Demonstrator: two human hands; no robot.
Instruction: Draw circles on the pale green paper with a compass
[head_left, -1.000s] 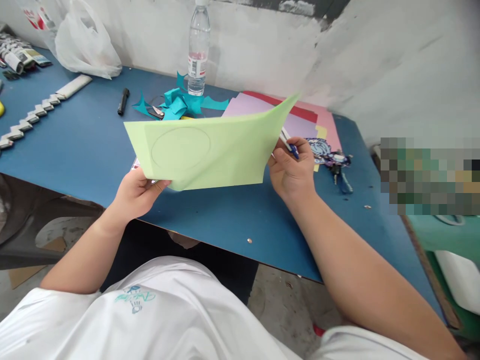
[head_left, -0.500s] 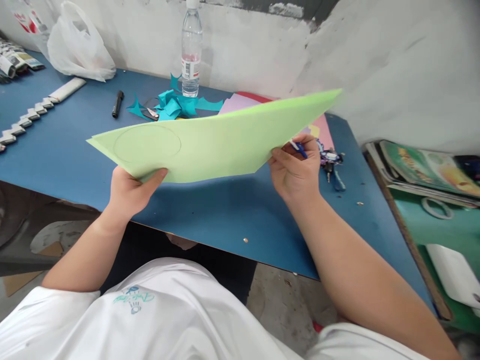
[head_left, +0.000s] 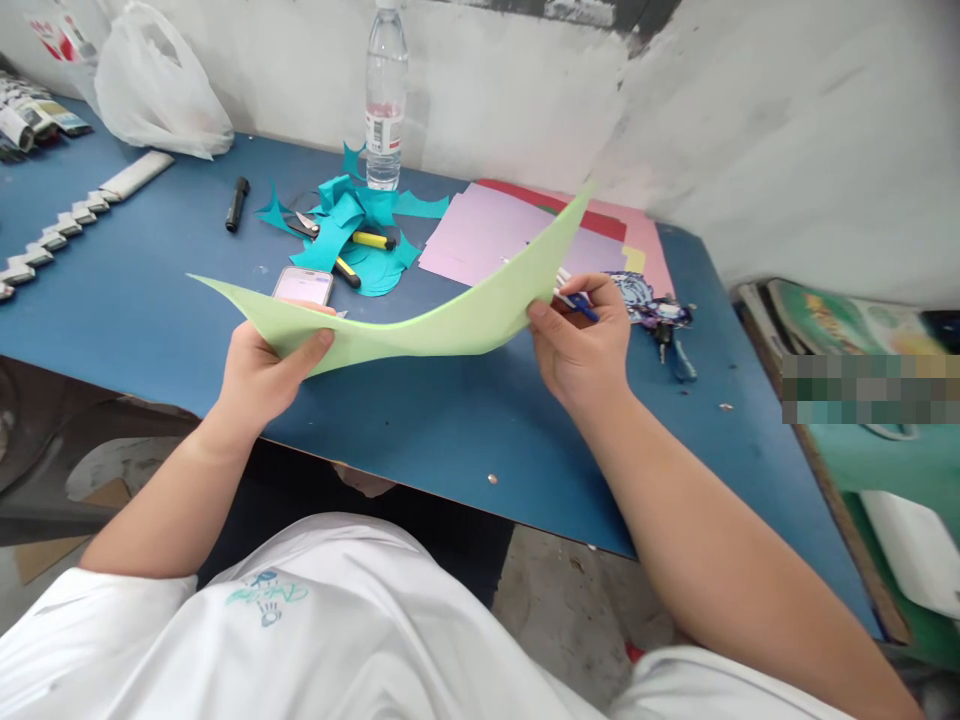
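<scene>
A light green sheet of paper (head_left: pixel 420 335) is held up above the blue table, bowed in the middle with its far corners raised. My left hand (head_left: pixel 262 370) grips its left end, thumb on the near face. At the right end my right hand (head_left: pixel 581 345) pinches the paper between thumb and fingers. A blue and white pen (head_left: pixel 581 305) is also tucked in the right fingers. Behind the paper lie a phone (head_left: pixel 304 285), teal paper scraps (head_left: pixel 345 215), scissors (head_left: pixel 306 226) and yellow-black cutters (head_left: pixel 373 240).
Purple paper sheets (head_left: pixel 480 235) lie with red and pink ones at the back right, near keys (head_left: pixel 664 340). A water bottle (head_left: pixel 385 110), a black marker (head_left: pixel 237 205) and a white plastic bag (head_left: pixel 157 90) stand or lie along the back. A folded-paper strip (head_left: pixel 64 225) lies at left.
The green paper has tipped flatter and bent into a curve, so its drawn circle no longer shows. The phone and cutters behind it have come into view. Both hands keep their hold.
</scene>
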